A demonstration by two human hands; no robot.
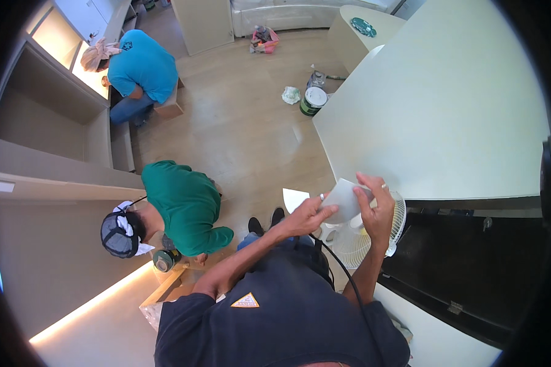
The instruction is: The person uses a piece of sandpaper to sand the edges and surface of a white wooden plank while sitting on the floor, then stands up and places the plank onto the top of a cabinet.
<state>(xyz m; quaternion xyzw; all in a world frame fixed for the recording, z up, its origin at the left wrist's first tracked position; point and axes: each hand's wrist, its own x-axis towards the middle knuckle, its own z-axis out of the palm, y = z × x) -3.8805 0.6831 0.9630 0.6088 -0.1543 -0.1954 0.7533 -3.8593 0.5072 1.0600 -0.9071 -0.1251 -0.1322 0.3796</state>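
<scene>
In front of my chest, both hands hold a small light-grey sheet [343,200] with straight edges; it may be paper or sandpaper, I cannot tell which. My left hand [309,215] grips its left side with the thumb on top. My right hand [376,205] pinches the right side, thumb on the face and fingers raised behind. Just left of the sheet, a white piece [295,199] shows beyond my left hand; what it rests on is hidden. A white round-caged fan [349,246] stands below my hands, partly covered by my right forearm.
A person in green [187,205] bends close on my left, near a can [165,260]. Farther off, a person in blue [144,64] sits by the shelves. A large white panel [434,122] fills the right. A paint bucket [314,100] and crumpled paper [291,95] lie ahead.
</scene>
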